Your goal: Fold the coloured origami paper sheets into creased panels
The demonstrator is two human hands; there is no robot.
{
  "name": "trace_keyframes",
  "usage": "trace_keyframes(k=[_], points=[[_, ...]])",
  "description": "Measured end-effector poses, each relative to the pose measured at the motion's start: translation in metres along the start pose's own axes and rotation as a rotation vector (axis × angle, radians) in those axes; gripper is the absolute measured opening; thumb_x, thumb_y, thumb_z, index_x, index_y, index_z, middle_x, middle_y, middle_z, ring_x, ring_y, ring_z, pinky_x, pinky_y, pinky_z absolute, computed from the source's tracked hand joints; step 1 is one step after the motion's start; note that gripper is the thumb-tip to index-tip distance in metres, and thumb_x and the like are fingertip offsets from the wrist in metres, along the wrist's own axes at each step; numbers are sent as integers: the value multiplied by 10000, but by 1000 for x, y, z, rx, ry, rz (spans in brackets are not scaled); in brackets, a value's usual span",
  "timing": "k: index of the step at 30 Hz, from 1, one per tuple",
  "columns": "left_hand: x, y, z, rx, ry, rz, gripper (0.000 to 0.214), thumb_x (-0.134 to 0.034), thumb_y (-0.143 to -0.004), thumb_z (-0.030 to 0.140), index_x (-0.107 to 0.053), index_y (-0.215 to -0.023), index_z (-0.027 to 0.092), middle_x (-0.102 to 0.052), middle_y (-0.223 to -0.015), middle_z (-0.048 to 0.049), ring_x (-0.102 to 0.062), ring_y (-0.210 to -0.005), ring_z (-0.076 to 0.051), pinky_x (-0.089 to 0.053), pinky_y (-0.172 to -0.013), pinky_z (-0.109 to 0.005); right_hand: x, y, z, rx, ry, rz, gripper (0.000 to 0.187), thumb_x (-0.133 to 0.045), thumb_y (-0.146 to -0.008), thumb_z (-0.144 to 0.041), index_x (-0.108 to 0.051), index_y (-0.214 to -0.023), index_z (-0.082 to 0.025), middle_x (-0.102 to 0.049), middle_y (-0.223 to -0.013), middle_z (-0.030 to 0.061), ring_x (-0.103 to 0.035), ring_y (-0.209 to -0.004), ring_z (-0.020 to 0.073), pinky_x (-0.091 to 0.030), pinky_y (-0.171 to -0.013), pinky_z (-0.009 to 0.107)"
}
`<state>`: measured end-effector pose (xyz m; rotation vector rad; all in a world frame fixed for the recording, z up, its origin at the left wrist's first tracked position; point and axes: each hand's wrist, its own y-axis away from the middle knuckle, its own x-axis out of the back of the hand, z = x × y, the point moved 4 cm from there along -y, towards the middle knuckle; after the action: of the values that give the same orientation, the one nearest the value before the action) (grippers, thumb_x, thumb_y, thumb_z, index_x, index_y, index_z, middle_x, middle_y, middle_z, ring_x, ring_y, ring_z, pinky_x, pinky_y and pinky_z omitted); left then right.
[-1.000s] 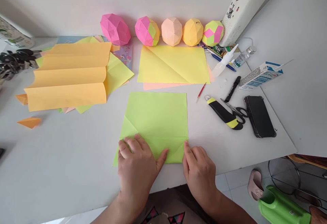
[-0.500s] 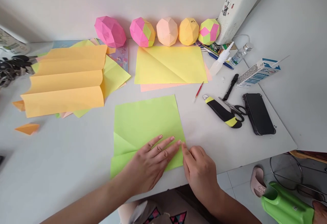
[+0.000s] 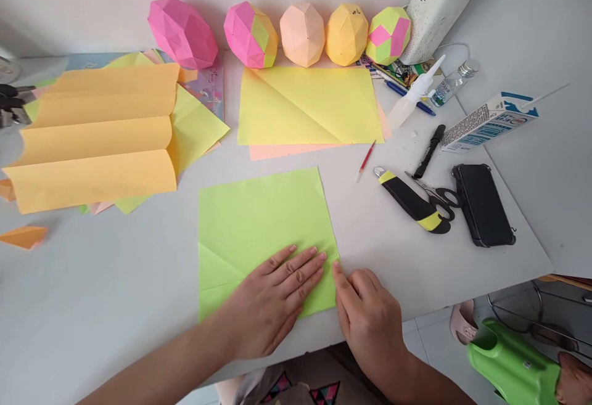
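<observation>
A light green paper sheet (image 3: 259,220) lies on the white table near its front edge, with a fold along its lower part. My left hand (image 3: 272,300) lies flat on the folded lower strip, fingers stretched out and pointing right. My right hand (image 3: 365,312) sits at the sheet's lower right corner, fingers curled, its forefinger tip pressing on the paper's edge. Nothing is lifted off the table.
Several folded paper balls (image 3: 300,34) line the back wall. A yellow sheet (image 3: 309,106) lies behind, pleated orange paper (image 3: 97,137) at left. Right of the green sheet are a utility knife (image 3: 411,203), scissors (image 3: 437,195), a phone (image 3: 483,204), a marker (image 3: 430,149) and a glue bottle (image 3: 414,97).
My left hand went from curled at the lower left of the fold to flat and stretched towards the right corner. The green sheet turned slightly. The view shifted a little.
</observation>
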<state>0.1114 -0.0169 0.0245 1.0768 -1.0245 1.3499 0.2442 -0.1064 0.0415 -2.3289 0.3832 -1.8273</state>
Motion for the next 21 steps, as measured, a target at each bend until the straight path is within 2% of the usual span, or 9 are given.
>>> trace_keyframes(k=[15, 18, 21], points=[[-1, -1, 0, -3, 0, -4, 617, -390, -908, 230, -232, -1482, 70, -196, -1561, -100, -129, -1453, -261, -57, -1193, -459, -4, 3, 0, -51, -39, 6, 278, -482, -896, -63, -610, -1141, -86, -482, -634, 5, -451, -615, 134, -359, -499, 251], [-3, 0, -1, 2, 5, -11, 623, -379, -919, 252, -205, -1491, 78, -175, -1567, -98, -120, -1454, -263, -72, -1191, -461, -3, 8, 2, -97, -54, 29, 363, -498, -903, -130, -519, -1262, -78, -533, -700, 29, -483, -658, 157, -402, -539, 275], [-3, 1, 0, 3, 32, -7, 627, -374, -924, 264, -189, -1497, 88, -178, -1566, -93, -119, -1454, -266, -96, -1189, -467, 0, 15, 4, -113, -107, 29, 517, -495, -910, -183, -364, -1401, -92, -559, -758, 45, -514, -694, 177, -451, -581, 300]])
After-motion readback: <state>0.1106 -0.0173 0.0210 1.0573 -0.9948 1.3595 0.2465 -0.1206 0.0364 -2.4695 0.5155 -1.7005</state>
